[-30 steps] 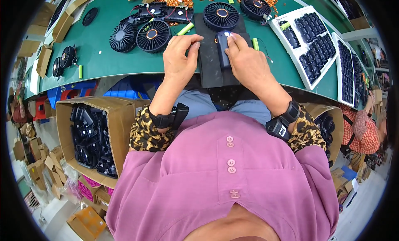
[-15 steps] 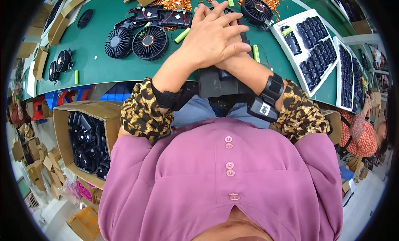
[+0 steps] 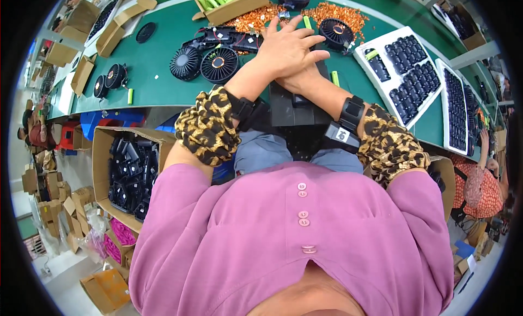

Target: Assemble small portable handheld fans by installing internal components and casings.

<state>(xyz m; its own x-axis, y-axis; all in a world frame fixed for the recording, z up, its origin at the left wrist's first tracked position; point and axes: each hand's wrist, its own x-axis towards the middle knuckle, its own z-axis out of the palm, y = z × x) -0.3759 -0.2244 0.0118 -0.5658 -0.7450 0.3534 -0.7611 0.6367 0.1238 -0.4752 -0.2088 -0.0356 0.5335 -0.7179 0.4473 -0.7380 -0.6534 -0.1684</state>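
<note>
My left hand (image 3: 286,50) lies palm down across the back of my right hand (image 3: 298,80), its fingers stretched out and spread. Most of the right hand is covered; what shows looks flat and stretched out. I see nothing held in either hand. Beneath them, at the table edge, is a dark grey block (image 3: 291,113). Left of the hands stand two round black fans (image 3: 219,64), with black housing halves (image 3: 223,39) with thin wires behind. A green cylindrical battery cell (image 3: 335,79) lies just right of my hands.
White trays (image 3: 362,59) of black parts stand on the right. Orange-copper pieces (image 3: 340,16) lie at the back beside a cardboard box of green cells (image 3: 231,8) and a black fan (image 3: 336,33). A carton of black housings (image 3: 131,177) stands lower left. Another person's arm (image 3: 484,147) shows far right.
The view has shifted, so the fans and boxes on the left appear farther right and more of the back shows. My hands stay crossed, the fingers bunched slightly differently.
</note>
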